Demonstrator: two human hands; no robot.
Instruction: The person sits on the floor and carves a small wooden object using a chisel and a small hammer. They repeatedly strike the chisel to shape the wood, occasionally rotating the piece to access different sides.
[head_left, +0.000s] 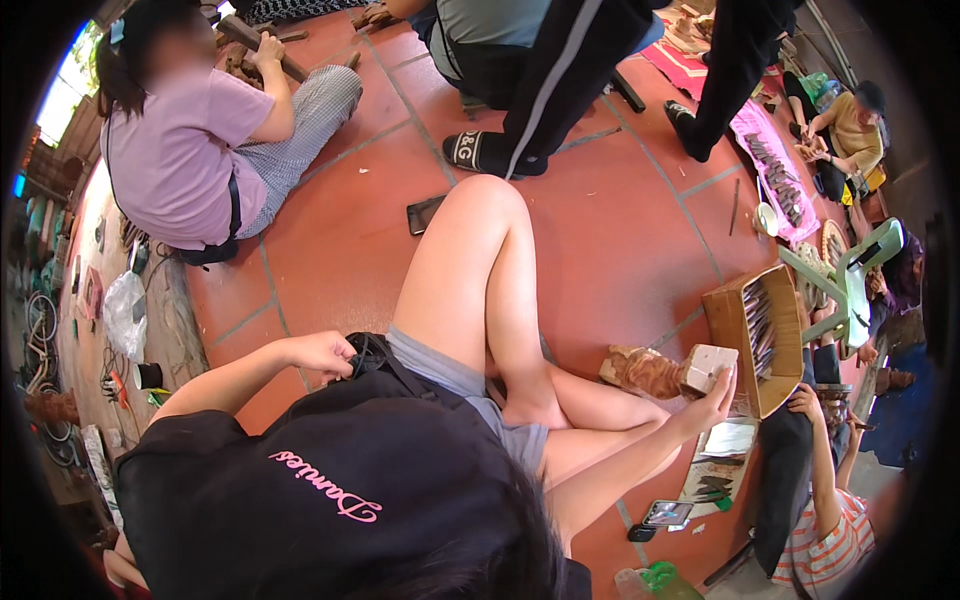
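Observation:
My right hand point(714, 402) is closed around the pale, squared end of a carved wooden block point(645, 371). The block's reddish-brown, shaped part points left, over the floor beside my bent legs. My left hand point(322, 354) is at my waist with its fingers curled against a bunched black strap or bag point(372, 354). Whatever those fingers pinch, if anything, is hidden. Just beyond the block stands an open cardboard box point(722, 318) holding several long, thin tools point(762, 330).
A phone point(425, 214) lies on the red tile floor point(600, 255) ahead. Near my right side are a sheet with dark tools point(716, 482) and another phone point(668, 513). A person in a lilac shirt point(170, 150) sits at far left; a green plastic stool point(855, 285) stands at right.

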